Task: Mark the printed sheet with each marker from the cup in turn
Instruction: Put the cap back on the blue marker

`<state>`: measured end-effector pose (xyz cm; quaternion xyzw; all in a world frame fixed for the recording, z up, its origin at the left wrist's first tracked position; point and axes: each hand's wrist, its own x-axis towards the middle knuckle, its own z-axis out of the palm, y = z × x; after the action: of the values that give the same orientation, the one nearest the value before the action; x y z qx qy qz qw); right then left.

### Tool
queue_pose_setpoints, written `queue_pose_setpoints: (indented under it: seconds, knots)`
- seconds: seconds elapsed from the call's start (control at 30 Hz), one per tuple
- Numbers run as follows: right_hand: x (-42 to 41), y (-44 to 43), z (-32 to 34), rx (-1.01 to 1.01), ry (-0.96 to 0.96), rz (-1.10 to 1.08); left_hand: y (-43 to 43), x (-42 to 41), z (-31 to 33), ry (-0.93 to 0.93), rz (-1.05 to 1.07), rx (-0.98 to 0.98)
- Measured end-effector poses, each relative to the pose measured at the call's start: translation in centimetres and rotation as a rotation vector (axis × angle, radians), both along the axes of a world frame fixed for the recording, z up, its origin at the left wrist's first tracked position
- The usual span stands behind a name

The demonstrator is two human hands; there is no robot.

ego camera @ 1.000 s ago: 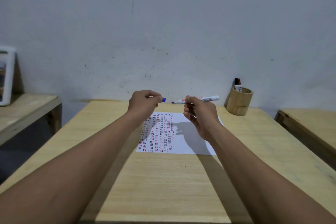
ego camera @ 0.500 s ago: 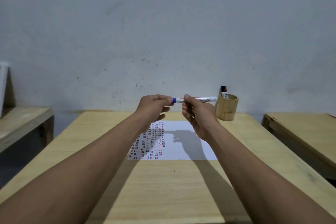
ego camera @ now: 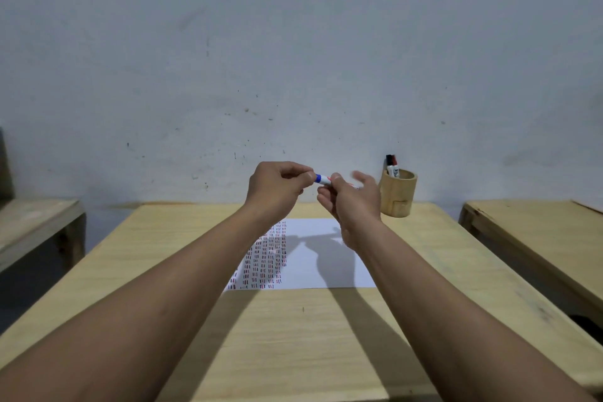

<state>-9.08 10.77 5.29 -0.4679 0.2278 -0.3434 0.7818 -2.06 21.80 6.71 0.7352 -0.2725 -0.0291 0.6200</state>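
Note:
Both my hands are raised above the printed sheet (ego camera: 323, 258), a white page with columns of red and dark dashes on its left half. My left hand (ego camera: 277, 188) pinches the blue cap end of the blue marker (ego camera: 323, 179). My right hand (ego camera: 350, 202) holds the marker's white barrel with thumb and lower fingers, while its upper fingers are spread and blurred. The barrel is mostly hidden behind that hand. The bamboo cup (ego camera: 398, 194) stands at the table's back right and holds two markers (ego camera: 392, 166), one black-capped, one red-capped.
The sheet lies on a light wooden table (ego camera: 293, 336) against a grey wall. A second wooden bench (ego camera: 535, 238) stands to the right, another wooden surface (ego camera: 36, 225) to the left. A gap separates each from the table.
The cap in my left hand met the marker tip held by my right hand and now sits on it. My right fingers have loosened and spread. The camera tilted up.

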Motion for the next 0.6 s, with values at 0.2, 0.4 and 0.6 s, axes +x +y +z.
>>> queue_pose_setpoints:
  seconds: [0.2,0.4,0.6]
  knots:
    - [-1.5,-2.0,1.0,-0.406,0.262,0.088,-1.9,-0.4,2.2,-0.178,0.075,0.067]
    - [-2.1,-6.7,1.0,-0.673,0.395,-0.026,-6.0,-0.8,2.9,-0.213,0.036,0.105]
    - [-2.4,-13.0,1.2,-0.614,0.355,-0.111,-11.7,-0.7,0.9,-0.137,0.023,0.094]
